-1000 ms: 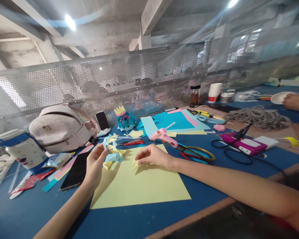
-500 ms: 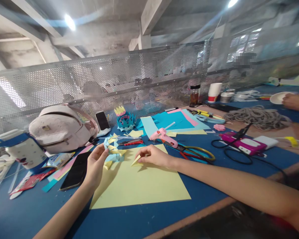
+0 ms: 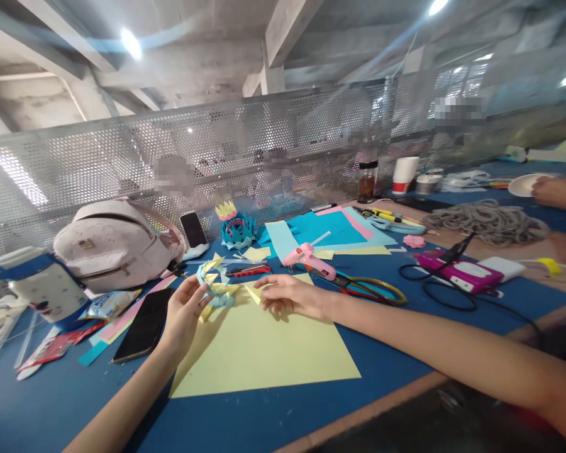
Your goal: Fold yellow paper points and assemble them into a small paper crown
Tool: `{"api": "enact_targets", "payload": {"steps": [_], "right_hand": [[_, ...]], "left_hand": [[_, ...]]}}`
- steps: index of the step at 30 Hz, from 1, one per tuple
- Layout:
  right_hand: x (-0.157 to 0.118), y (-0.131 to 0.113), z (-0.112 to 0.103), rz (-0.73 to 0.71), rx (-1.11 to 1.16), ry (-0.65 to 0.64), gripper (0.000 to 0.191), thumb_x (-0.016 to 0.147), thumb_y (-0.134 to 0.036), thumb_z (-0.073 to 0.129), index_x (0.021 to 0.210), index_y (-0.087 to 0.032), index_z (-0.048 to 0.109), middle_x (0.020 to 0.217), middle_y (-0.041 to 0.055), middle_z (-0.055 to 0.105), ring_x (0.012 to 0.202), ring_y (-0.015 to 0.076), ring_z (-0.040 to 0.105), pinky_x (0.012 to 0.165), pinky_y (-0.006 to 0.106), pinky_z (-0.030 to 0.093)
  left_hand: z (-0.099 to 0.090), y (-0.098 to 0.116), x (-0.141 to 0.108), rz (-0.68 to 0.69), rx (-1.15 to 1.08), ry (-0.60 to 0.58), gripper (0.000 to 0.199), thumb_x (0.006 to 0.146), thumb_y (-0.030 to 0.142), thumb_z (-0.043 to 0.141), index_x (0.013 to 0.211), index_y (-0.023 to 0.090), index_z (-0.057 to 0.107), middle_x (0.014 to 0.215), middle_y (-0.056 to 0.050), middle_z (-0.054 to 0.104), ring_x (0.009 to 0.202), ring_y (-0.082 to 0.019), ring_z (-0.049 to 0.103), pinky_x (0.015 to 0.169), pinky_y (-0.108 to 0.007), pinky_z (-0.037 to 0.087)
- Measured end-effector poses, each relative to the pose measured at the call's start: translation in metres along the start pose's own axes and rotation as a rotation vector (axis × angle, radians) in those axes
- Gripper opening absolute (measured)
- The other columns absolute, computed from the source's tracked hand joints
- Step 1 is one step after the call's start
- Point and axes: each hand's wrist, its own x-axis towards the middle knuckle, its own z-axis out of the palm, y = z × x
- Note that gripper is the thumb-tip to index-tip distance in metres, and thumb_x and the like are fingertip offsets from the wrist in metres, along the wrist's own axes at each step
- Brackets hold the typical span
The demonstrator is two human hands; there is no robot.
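My left hand (image 3: pixel 187 306) pinches the near left side of a light blue and yellow folded-paper ring (image 3: pixel 221 290), tilted above the sheet. Between the fingertips of my right hand (image 3: pixel 290 296) is a small yellow folded paper piece (image 3: pixel 253 292), held a short way right of the ring and apart from it. Both hands are over a large pale yellow paper sheet (image 3: pixel 264 352). Just beyond them lie a red utility knife (image 3: pixel 249 270) and a pink glue gun (image 3: pixel 310 259). Scissors with yellow handles (image 3: pixel 375 287) rest beside my right wrist.
A black phone (image 3: pixel 142 327) lies left of the sheet, near a bottle (image 3: pixel 38 286) and a backpack (image 3: pixel 116 245). Behind stands a blue paper crown-like piece (image 3: pixel 238 231). A magenta device (image 3: pixel 460 272) with black cable is at right. A co-worker's hand (image 3: pixel 559 192) holds a white bowl.
My right hand has lifted and turned the yellow paper piece, its fingers now more spread. The ring in my left hand has tilted slightly.
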Motion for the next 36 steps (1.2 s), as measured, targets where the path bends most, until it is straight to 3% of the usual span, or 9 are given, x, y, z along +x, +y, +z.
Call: {"api": "enact_targets", "payload": {"steps": [6,13,17,20,23,26,30,33,36], "right_hand": [[0.002,0.002,-0.002,0.019,0.05,0.017,0.03,0.084,-0.029,0.072,0.106,-0.012,0.061,0.106,0.0118,0.071,0.081,0.0118,0.072,0.064,0.014,0.056],[0.001,0.011,0.001,-0.201,-0.45,0.051,0.034,0.082,-0.043,0.069,0.098,-0.014,0.062,0.075,0.0024,0.065,0.058,0.0108,0.061,0.048,0.019,0.048],[-0.001,0.013,0.007,-0.319,-0.7,0.046,0.031,0.088,-0.032,0.061,0.114,-0.016,0.064,0.076,0.0021,0.065,0.064,0.0122,0.06,0.058,0.022,0.047],[0.001,0.013,0.014,-0.338,-0.872,0.078,0.034,0.085,-0.028,0.064,0.117,-0.017,0.065,0.082,0.0043,0.068,0.071,0.0152,0.062,0.062,0.023,0.045],[0.006,0.01,0.02,-0.284,-1.013,0.097,0.033,0.081,-0.027,0.067,0.113,-0.018,0.067,0.071,0.001,0.067,0.063,0.0141,0.06,0.055,0.021,0.039],[0.015,0.008,0.027,-0.216,-0.995,0.041,0.033,0.08,-0.023,0.064,0.113,-0.018,0.067,0.058,-0.0029,0.062,0.052,0.0117,0.057,0.05,0.019,0.036],[0.025,0.013,0.032,-0.153,-0.87,-0.026,0.023,0.08,-0.021,0.058,0.1,-0.014,0.068,0.06,-0.0004,0.065,0.043,0.0085,0.052,0.045,0.018,0.039],[0.025,0.013,0.034,-0.179,-0.839,-0.076,0.016,0.078,-0.019,0.058,0.09,-0.013,0.068,0.068,0.002,0.068,0.047,0.0086,0.054,0.047,0.018,0.042],[0.019,0.01,0.035,-0.272,-0.935,-0.122,0.021,0.074,-0.012,0.06,0.091,-0.014,0.071,0.075,0.002,0.069,0.059,0.0103,0.06,0.053,0.017,0.042]], "left_hand": [[0.0,-0.002,0.0,-0.011,-0.016,-0.003,0.03,0.07,0.03,0.082,0.095,0.019,0.07,0.093,-0.001,0.068,0.083,-0.012,0.066,0.074,-0.02,0.055],[-0.001,-0.003,0.0,-0.008,-0.024,-0.005,0.028,0.071,0.029,0.082,0.095,0.019,0.071,0.092,-0.002,0.069,0.083,-0.013,0.067,0.073,-0.02,0.055],[-0.001,-0.003,0.0,-0.012,-0.021,-0.003,0.029,0.07,0.03,0.082,0.095,0.02,0.07,0.092,-0.001,0.07,0.083,-0.012,0.067,0.073,-0.019,0.054],[0.0,-0.003,0.0,-0.008,-0.013,-0.001,0.03,0.07,0.03,0.082,0.095,0.019,0.07,0.092,-0.001,0.07,0.083,-0.014,0.067,0.073,-0.021,0.055],[0.0,-0.003,-0.001,0.0,-0.008,-0.002,0.031,0.07,0.031,0.082,0.096,0.019,0.07,0.093,-0.002,0.07,0.085,-0.015,0.068,0.074,-0.022,0.055],[0.0,-0.003,-0.001,0.003,-0.006,-0.002,0.03,0.07,0.031,0.082,0.094,0.019,0.069,0.093,-0.001,0.071,0.084,-0.015,0.068,0.074,-0.022,0.055],[0.0,-0.003,-0.001,-0.001,-0.003,-0.008,0.03,0.069,0.032,0.082,0.094,0.02,0.07,0.093,-0.001,0.072,0.083,-0.015,0.068,0.073,-0.022,0.054],[0.0,-0.003,-0.001,-0.003,-0.001,-0.011,0.03,0.069,0.033,0.082,0.093,0.021,0.07,0.09,0.0,0.072,0.082,-0.014,0.068,0.072,-0.021,0.054],[-0.001,-0.003,-0.001,-0.003,0.004,-0.007,0.03,0.07,0.033,0.082,0.094,0.02,0.07,0.09,0.0,0.071,0.082,-0.014,0.067,0.072,-0.021,0.054]]}}
